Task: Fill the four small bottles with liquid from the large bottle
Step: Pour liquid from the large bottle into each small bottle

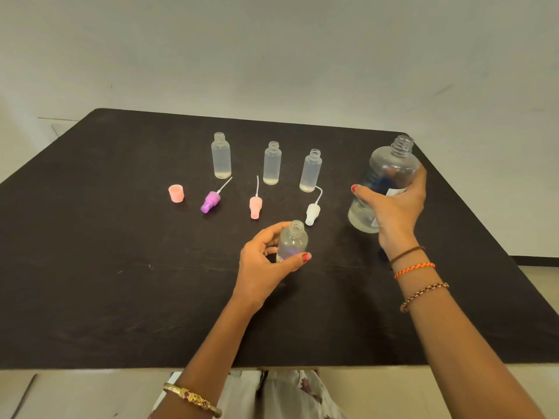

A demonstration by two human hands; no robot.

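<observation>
Your forearms are bare — no sleeves. Your left wrist carries a gold bangle (pixel 193 400) set with reddish stones; your right wrist wears a dark thread (pixel 406 253), an orange braided band (pixel 414 269) and a beaded bracelet (pixel 423 294). Your nails are painted red — your lap shows white floral fabric (pixel 290 391).

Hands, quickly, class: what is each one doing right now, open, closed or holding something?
Left hand: fingers and thumb curled round the small clear bottle, holding it.
Right hand: grips the large bottle, which is uncapped and tilted.
</observation>
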